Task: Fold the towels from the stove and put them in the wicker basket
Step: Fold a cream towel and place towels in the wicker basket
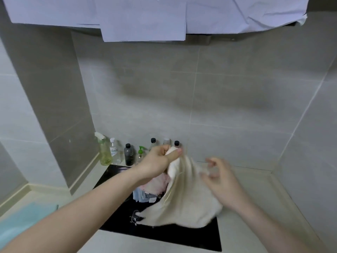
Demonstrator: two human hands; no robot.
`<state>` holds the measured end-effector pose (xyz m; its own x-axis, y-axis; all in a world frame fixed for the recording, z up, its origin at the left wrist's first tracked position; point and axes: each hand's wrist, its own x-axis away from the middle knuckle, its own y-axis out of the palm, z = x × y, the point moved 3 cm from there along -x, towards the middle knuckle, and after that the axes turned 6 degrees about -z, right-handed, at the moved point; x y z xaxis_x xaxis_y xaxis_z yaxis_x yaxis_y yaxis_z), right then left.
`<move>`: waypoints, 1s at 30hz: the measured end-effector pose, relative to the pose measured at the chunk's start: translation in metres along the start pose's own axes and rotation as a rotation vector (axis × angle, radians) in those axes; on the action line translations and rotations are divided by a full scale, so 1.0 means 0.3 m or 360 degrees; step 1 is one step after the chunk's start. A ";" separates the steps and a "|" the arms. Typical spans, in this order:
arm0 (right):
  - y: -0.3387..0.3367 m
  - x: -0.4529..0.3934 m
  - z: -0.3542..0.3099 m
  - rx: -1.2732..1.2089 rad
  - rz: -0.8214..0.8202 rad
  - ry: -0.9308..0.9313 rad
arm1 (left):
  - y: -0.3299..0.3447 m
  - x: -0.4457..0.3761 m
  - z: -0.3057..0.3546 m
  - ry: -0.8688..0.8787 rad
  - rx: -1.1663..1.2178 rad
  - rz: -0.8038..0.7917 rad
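Low in the middle of the frame, your left hand (pixel 160 161) is raised above the stove (pixel 182 234), forearm running in from the lower left. Its fingers are curled and the thumb presses across a top corner of the cream towel (pixel 184 198), pinching it so the cloth hangs down in folds, its lower edge trailing over the black glass. Your right hand (pixel 218 178) sits just right of the towel, forearm coming in from the lower right. It is blurred; its fingers look spread and loosely bent, holding nothing, and whether they touch the cloth I cannot tell.

Behind the hanging towel, under your left wrist, more towels (pixel 151 190) lie heaped on the stove: pink on top, pale blue and a striped piece below. A small metal part (pixel 135 216) shows on the glass by the towel's lower left corner.

At the back left of the stove, bottles (pixel 116 150) stand in a row against the wall (pixel 218 97): a spray bottle, clear ones, a dark one, a green pump. The wall is pale grey tile, with a side wall closing the right of the frame. A pale counter (pixel 264 207) surrounds the stove. At the lower left edge lies a light blue cloth (pixel 21 220). Along the top of the frame hang white paper sheets (pixel 145 19).
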<state>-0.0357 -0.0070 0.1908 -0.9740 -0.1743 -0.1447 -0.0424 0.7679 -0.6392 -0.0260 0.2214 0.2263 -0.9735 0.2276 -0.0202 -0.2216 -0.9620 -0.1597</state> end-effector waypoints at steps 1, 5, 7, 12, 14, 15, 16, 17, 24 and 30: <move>0.053 0.066 -0.037 0.0014 -0.0119 -0.0050 | 0.028 -0.016 0.007 -0.0038 0.0077 0.0023; 0.195 0.186 -0.134 -0.0163 -0.0469 -0.0082 | 0.112 -0.053 0.002 -0.0186 0.0217 -0.0003; 0.203 0.171 -0.140 -0.0237 -0.0439 -0.0082 | 0.136 -0.057 -0.003 -0.0192 0.0224 0.0018; 0.147 0.139 -0.085 -0.0297 -0.0410 -0.0027 | 0.071 -0.031 0.027 -0.0146 -0.0073 0.0189; 0.109 0.134 -0.066 -0.0264 -0.0497 -0.0041 | 0.035 -0.005 0.051 -0.0185 -0.0235 0.0122; 0.089 0.127 -0.063 -0.0258 -0.0547 -0.0048 | 0.014 0.007 0.056 -0.0228 -0.0304 0.0078; 0.069 0.120 -0.063 -0.0238 -0.0594 -0.0065 | -0.005 0.016 0.057 -0.0273 -0.0354 0.0042; 0.047 0.116 -0.069 -0.0197 -0.0611 -0.0089 | -0.016 0.021 0.054 -0.0301 -0.0377 0.0008; 0.080 0.144 -0.156 0.0009 -0.0525 -0.0118 | 0.058 0.000 0.034 -0.0361 -0.0198 0.0057; 0.082 0.101 -0.151 0.0111 -0.0069 -0.0123 | 0.103 -0.027 0.079 -0.0374 -0.0094 0.0053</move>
<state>-0.0764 0.0344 0.2048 -0.9514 -0.2554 -0.1718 -0.0659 0.7143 -0.6967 -0.0263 0.1862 0.2448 -0.9679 0.1482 0.2028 -0.1925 -0.9563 -0.2200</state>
